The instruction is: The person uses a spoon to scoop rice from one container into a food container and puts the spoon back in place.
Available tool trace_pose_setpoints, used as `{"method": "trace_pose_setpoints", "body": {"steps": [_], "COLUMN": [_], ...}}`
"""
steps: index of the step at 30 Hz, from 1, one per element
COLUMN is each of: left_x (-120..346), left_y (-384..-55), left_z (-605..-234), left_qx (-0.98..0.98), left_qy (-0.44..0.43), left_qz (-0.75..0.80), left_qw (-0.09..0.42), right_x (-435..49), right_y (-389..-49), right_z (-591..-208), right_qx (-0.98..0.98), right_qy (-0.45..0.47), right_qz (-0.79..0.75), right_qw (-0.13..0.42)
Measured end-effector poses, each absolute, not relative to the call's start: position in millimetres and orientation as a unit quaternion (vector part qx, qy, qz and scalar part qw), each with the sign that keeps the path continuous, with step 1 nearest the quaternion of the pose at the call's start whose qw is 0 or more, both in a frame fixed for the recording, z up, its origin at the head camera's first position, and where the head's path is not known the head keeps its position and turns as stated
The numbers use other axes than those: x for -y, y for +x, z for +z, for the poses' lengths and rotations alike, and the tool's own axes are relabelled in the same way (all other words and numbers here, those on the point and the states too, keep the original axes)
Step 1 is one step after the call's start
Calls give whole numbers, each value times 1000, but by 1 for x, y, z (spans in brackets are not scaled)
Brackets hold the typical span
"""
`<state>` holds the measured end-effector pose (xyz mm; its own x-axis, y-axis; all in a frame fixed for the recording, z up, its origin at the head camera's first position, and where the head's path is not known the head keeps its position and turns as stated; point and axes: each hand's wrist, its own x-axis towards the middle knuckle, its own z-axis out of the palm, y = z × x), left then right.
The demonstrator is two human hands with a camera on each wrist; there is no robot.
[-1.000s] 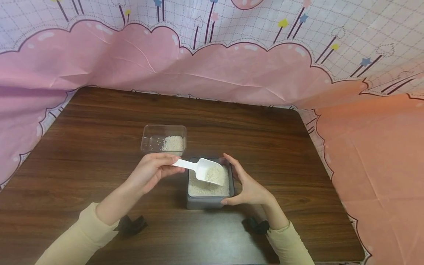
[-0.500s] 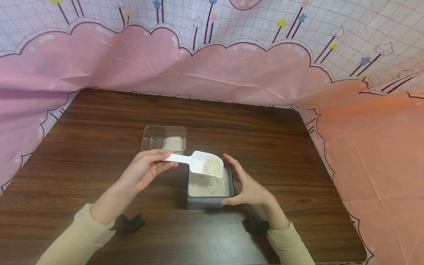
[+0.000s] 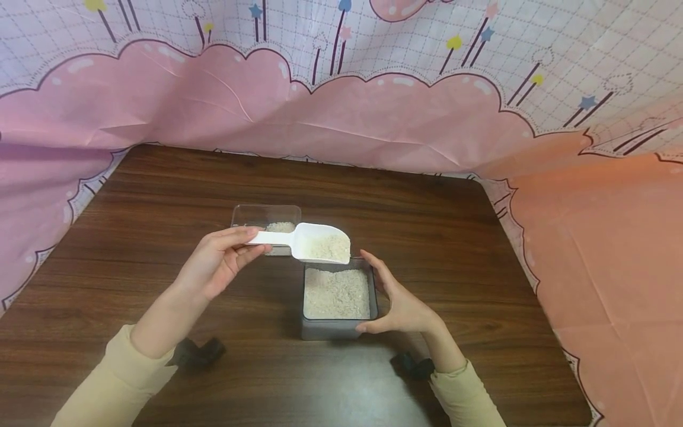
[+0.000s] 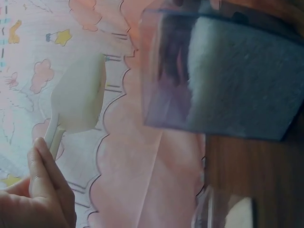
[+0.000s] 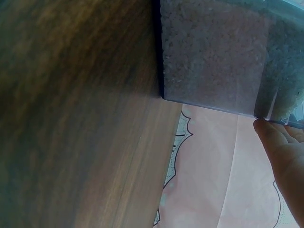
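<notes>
Left hand (image 3: pixel 216 261) pinches one white scoop (image 3: pixel 305 240), holding rice (image 3: pixel 329 247), to its right. Right hand (image 3: pixel 404 305) grips one grey bin (image 3: pixel 331 330) of rice at its left; one clear box (image 3: pixel 267 212), rice inside, sits just beyond left hand.

Dark wood-grain table (image 3: pixel 437 231); star-printed pink-and-white cloth (image 3: pixel 373 115) behind, peach-toned at right.

Pale yellow sleeves (image 3: pixel 114 376), black wrist cameras (image 3: pixel 200 354), bare left hand (image 3: pixel 216 261), bare right hand (image 3: pixel 399 305)
</notes>
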<state>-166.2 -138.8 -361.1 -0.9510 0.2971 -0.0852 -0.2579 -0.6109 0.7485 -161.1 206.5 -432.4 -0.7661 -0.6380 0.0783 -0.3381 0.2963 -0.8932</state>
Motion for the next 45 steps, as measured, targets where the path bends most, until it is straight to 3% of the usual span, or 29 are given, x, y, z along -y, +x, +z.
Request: {"method": "trace_pose_setpoints", "body": {"steps": [12, 20, 30, 45], "left_x": [172, 201, 223, 230], "left_y": [-182, -199, -222, -252], "left_z": [-349, -360, -401, -436], "left_qx": [-310, -278, -315, -529], "left_qy": [26, -35, -96, -66], "left_qz": [947, 957, 942, 842], "left_qw": [75, 75, 68, 84], "right_x": [-207, -207, -207, -208], "right_y": [-159, -160, -160, -159], "right_z": [-432, -433, -432, -432], "right_qx": [-789, -786, -787, -790], "right_qy": [-307, -310, -311, -302], "right_qz": [-511, -512, -510, -511], "right_qw": [150, 154, 156, 157]}}
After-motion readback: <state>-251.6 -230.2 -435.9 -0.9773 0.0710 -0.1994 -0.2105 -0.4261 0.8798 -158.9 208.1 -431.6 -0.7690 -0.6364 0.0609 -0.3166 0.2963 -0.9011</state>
